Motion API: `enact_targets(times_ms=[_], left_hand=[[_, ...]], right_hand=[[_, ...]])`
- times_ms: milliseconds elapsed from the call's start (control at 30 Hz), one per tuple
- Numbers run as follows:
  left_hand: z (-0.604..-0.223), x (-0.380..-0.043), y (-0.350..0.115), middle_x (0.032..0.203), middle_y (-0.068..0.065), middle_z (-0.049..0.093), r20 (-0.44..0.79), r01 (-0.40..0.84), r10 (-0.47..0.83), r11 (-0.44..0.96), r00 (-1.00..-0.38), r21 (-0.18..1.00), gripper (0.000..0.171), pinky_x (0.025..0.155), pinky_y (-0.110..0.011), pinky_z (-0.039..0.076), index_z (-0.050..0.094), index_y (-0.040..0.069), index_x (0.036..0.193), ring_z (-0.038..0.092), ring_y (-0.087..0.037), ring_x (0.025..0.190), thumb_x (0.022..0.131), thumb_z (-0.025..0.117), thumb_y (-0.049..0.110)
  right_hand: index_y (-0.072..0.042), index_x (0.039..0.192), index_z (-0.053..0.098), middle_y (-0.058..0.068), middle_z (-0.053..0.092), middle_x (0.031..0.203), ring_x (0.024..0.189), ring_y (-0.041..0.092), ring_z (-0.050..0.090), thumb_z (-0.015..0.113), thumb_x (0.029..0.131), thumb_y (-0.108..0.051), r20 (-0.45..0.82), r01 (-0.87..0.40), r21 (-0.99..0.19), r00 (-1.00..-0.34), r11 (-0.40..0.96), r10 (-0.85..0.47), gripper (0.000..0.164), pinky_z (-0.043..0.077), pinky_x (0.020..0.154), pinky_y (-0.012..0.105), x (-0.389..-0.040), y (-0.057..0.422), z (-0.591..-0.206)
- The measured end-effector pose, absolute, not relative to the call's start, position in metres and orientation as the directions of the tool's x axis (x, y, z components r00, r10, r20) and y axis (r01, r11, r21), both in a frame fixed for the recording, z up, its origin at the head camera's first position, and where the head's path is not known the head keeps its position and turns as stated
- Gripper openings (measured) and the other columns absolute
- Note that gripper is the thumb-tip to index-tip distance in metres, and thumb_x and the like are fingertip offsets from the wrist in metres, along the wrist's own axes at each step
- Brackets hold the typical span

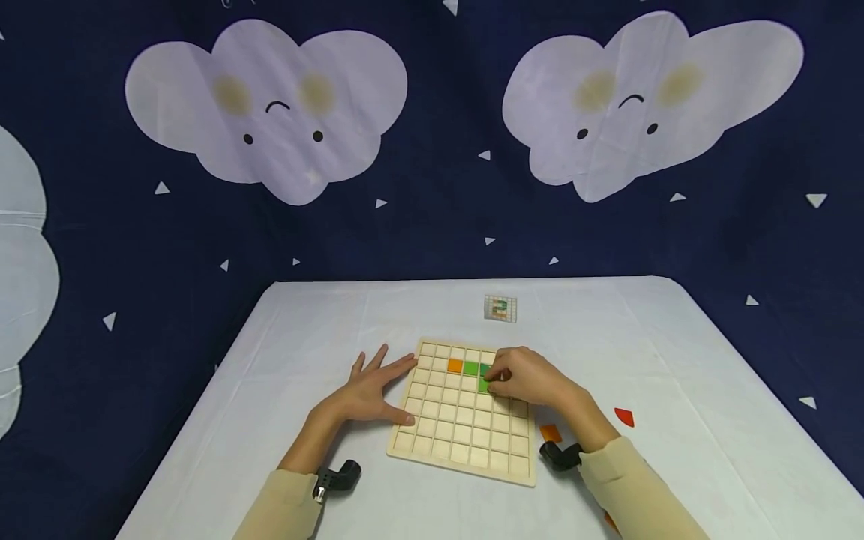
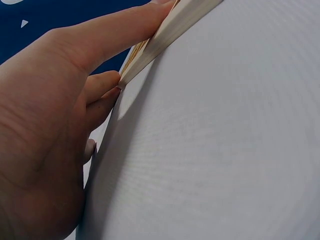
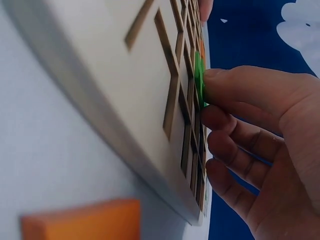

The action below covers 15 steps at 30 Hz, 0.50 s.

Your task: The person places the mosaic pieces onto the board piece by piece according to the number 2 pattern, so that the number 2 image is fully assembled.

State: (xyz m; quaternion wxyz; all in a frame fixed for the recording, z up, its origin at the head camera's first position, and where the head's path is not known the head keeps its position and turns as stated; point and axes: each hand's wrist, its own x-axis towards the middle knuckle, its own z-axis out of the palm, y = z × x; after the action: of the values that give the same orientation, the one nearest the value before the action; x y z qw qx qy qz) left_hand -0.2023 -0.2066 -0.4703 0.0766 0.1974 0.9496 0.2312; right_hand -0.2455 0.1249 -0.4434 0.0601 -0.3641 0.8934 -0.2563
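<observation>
A square wooden grid board (image 1: 442,431) lies on the white table. My left hand (image 1: 367,394) is spread at its left side, with thumb and fingertips at the edge; the left wrist view shows the thumb along the board's side (image 2: 172,37). My right hand (image 1: 529,375) is over the upper right cells, its thumb and index finger pinching a green tile (image 3: 199,80) at the grid. In the head view this green tile (image 1: 482,385) is partly hidden by the fingers. Just above it, a dark green tile (image 1: 484,370) sits beside a green tile (image 1: 470,368) and an orange tile (image 1: 455,365).
A small patterned grid card (image 1: 500,308) stands behind the board. On the table to the right are an orange piece (image 1: 550,433), close to the board's edge, and a red rounded piece (image 1: 625,417). Another orange piece (image 1: 610,521) shows partly under the right sleeve.
</observation>
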Motion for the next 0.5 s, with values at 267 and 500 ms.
enact_targets(times_ms=[267, 500], left_hand=[[-0.469, -0.202, -0.207, 0.154, 0.014, 0.026, -0.062, 0.332, 0.405, 0.819, -0.912, 0.468, 0.112, 0.11, -0.055, -0.012, 0.033, 0.03, 0.151, -0.002, -0.028, 0.145, 0.057, 0.074, 0.075], [-0.469, -0.202, -0.206, 0.154, 0.014, 0.025, -0.065, 0.335, 0.41, 0.818, -0.91, 0.467, 0.113, 0.11, -0.055, -0.012, 0.032, 0.028, 0.151, -0.004, -0.027, 0.145, 0.057, 0.073, 0.075]], right_hand=[[-0.02, 0.094, 0.077, -0.017, 0.058, 0.082, 0.072, 0.006, 0.054, 0.075, 0.084, -0.022, 0.063, -0.584, -0.523, -0.753, 0.621, -0.655, 0.011, 0.048, 0.066, 0.028, -0.245, 0.136, -0.443], [-0.019, 0.094, 0.076, -0.015, 0.059, 0.082, 0.073, 0.008, 0.054, 0.075, 0.084, -0.021, 0.066, -0.56, -0.553, -0.768, 0.617, -0.637, 0.011, 0.048, 0.066, 0.029, -0.243, 0.145, -0.441]])
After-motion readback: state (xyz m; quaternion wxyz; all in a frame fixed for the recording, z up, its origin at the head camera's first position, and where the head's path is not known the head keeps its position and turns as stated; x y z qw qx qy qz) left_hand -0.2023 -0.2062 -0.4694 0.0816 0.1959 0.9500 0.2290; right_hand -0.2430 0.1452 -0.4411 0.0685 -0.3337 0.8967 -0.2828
